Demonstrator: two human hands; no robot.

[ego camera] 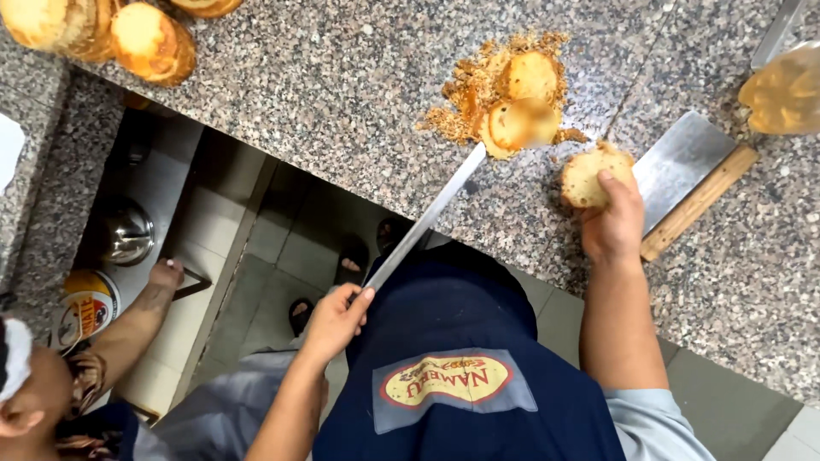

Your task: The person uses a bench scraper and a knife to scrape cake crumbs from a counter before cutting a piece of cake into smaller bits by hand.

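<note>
My left hand (336, 318) grips the handle end of a long thin knife (427, 218). Its blade slants up across the counter edge, and its tip lies by a pile of golden crumbs (465, 94) holding two round bread slices (523, 107). My right hand (613, 224) holds a cut piece of bread roll (585, 175) against the grey granite counter (342, 85), just right of the pile.
A flat metal blade with a wooden handle (688, 175) lies right of my right hand. A clear bag of bread (786, 90) sits at the far right, several rolls (128, 34) at the top left. Another person's hand (162, 277) reaches by a metal pot (124, 230) and a tin (85, 307) below.
</note>
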